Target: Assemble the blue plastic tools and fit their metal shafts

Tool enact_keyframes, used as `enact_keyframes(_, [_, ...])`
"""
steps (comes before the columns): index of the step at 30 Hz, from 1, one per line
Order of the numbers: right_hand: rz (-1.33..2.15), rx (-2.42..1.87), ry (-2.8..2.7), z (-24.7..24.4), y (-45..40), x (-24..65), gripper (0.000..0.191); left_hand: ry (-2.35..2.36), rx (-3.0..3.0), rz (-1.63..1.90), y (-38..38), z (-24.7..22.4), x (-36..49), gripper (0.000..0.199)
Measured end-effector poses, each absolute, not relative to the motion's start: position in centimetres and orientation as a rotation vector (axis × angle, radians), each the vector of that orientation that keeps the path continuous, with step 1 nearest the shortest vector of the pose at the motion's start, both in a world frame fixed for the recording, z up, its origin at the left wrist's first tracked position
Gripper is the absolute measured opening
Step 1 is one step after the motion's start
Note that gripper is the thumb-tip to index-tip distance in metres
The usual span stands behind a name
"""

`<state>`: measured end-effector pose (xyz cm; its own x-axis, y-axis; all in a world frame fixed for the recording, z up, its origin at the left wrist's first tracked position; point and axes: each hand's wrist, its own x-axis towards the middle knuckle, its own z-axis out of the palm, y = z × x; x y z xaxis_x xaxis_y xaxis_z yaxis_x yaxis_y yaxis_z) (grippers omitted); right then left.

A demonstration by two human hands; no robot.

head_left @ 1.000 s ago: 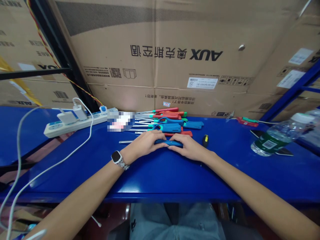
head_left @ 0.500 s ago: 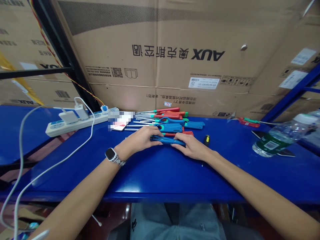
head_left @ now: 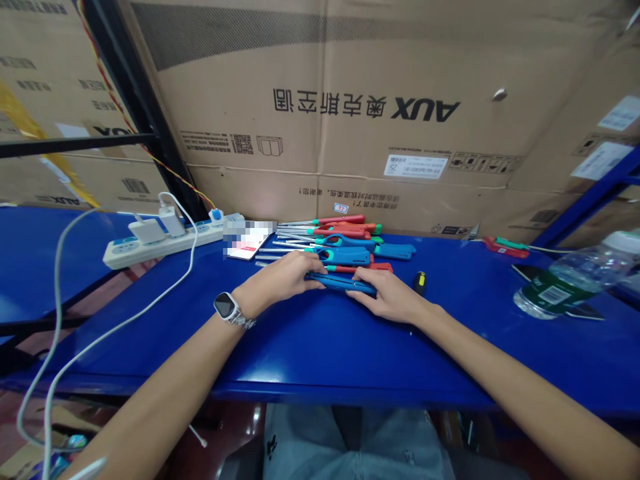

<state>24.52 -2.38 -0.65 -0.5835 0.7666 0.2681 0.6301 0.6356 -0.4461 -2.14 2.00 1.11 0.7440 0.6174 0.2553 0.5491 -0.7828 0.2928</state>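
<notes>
A blue long-nosed lighter [head_left: 340, 283] is held between both hands, low over the table. My left hand [head_left: 287, 279], with a watch at the wrist, pinches its left part, and the fingers hide that end. My right hand [head_left: 387, 291] grips its right end between thumb and fingers. Just behind lies a pile of similar lighters with metal stems pointing left, among them a blue one [head_left: 345, 256] and a red one [head_left: 345, 219]. To the right of my right hand is a small black-and-yellow screwdriver handle [head_left: 419, 283].
A white power strip [head_left: 150, 245] with plugs and cables lies at the left, beside a phone [head_left: 249, 243]. At the right are a water bottle [head_left: 565, 283], a dark flat device under it and a red-and-green lighter [head_left: 505, 247]. Cardboard boxes [head_left: 320, 133] stand behind the blue table [head_left: 320, 363].
The whole view has shifted slightly, so the scene sits a little further right. Both hands keep their hold on the blue lighter, which looks turned slightly.
</notes>
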Motion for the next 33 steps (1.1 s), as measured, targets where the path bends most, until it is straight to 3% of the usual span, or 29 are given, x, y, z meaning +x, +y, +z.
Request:
enact_keyframes(9, [0.104,-1.257,-2.493,-0.4,-3.1,23.4,0.03,0.87,2.769,0.529,1.7,1.1,-1.8,0.016])
enact_keyframes(14, [0.209,-1.256,-2.351,-0.4,-3.2,23.1,0.029,0.883,2.801,0.658,1.9,1.2,-1.8,0.021])
enact_keyframes(20, [0.239,-1.263,-2.321,-0.6,-3.3,23.0,0.028,0.906,2.821,0.626,1.9,1.3,-1.7,0.017])
enact_keyframes(33, [0.403,-1.113,-2.529,-0.9,-2.5,23.4,0.031,0.89,2.531,0.485,1.4,1.0,-2.2,0.026])
